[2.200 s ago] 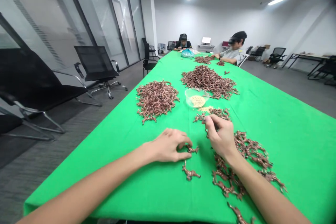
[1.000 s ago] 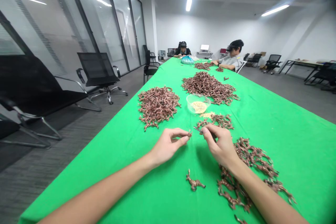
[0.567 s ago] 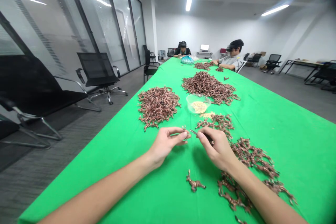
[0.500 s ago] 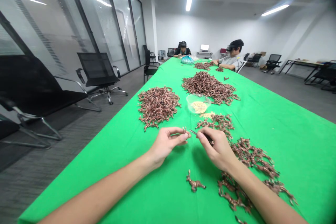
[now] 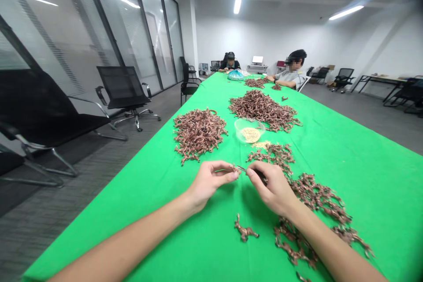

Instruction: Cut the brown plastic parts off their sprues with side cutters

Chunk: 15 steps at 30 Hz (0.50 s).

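My left hand [image 5: 213, 183] is closed, pinching a small brown animal figurine [image 5: 235, 168] between thumb and fingers. Closed around a thin metal-tipped tool [image 5: 241, 168], my right hand [image 5: 272, 183] holds the tip against or very near that figurine; its handle is mostly hidden in the palm. A single brown animal figurine [image 5: 245, 231] lies on the green cloth [image 5: 185, 238] below the hands. Beside and under my right forearm, more loose figurines [image 5: 319, 198] are scattered.
A clear plastic bowl [image 5: 250, 131] holds pale bits, some spilled beside it. Heaped figurines form a left pile [image 5: 200, 133] and a larger far pile [image 5: 262, 110]. A blue bag [image 5: 235, 75] and two seated people are at the far end. Office chairs [image 5: 124, 90] stand left.
My right hand has shifted slightly left, bringing the tool's tip to the figurine. The figurine has turned a little in my left fingers. Everything on the table stays put.
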### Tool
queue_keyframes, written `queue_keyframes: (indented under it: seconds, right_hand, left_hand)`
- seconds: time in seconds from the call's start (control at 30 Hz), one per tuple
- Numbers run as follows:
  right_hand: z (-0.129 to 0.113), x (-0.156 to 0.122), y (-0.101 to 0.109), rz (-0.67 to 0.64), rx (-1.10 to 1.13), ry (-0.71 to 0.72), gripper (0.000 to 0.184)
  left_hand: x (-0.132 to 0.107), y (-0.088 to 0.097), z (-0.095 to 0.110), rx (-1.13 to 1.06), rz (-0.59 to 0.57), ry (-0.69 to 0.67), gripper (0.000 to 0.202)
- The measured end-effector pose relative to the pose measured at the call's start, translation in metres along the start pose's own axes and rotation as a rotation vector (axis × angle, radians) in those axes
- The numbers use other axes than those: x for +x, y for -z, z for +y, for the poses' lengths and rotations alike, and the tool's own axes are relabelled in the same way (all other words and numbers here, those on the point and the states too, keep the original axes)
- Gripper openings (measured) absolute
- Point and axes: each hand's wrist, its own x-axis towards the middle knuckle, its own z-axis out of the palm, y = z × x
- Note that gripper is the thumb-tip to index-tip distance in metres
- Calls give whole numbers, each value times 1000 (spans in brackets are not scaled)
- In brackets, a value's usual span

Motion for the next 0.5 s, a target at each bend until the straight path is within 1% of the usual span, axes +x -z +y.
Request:
queue_keyframes:
  seconds: [0.5]
  right_hand:
    - [-2, -1, 0, -18, -12, 4, 26]
  left_hand:
    - [-2, -1, 2, -53, -22, 1, 30]
